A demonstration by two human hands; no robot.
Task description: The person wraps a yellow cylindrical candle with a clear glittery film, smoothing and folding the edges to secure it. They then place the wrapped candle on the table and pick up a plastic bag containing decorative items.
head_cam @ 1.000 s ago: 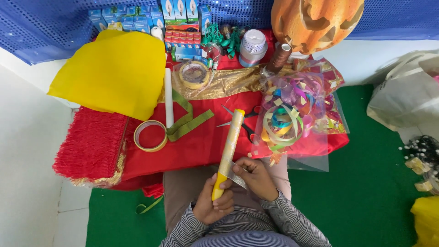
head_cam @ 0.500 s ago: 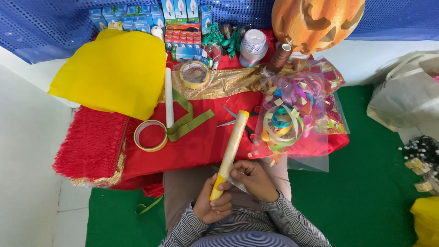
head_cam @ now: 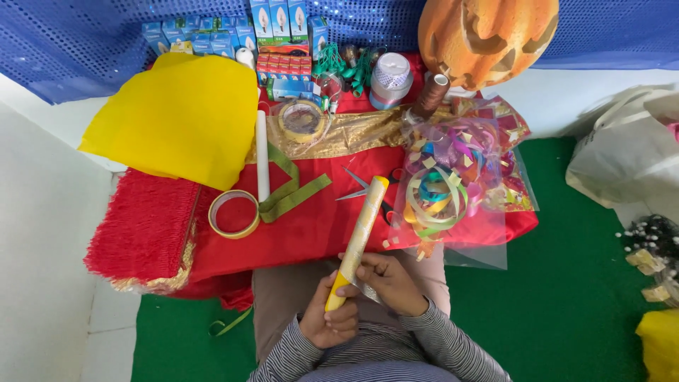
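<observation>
Blue sequinned cloth (head_cam: 92,49) runs off the top edge; the carved orange pumpkin (head_cam: 488,35) is cut off there too. Red fringed cloth (head_cam: 148,226) covers the floor, with smooth yellow felt (head_cam: 180,124) over its corner. Scissors (head_cam: 361,187) sit half hidden behind the stick (head_cam: 361,230), a long yellow rod wrapped in shiny film, tilted over the lap. Left hand (head_cam: 329,322) curled around its bare yellow end; right hand (head_cam: 389,283) pinching the wrap. A tape ring (head_cam: 233,213) lies well apart.
</observation>
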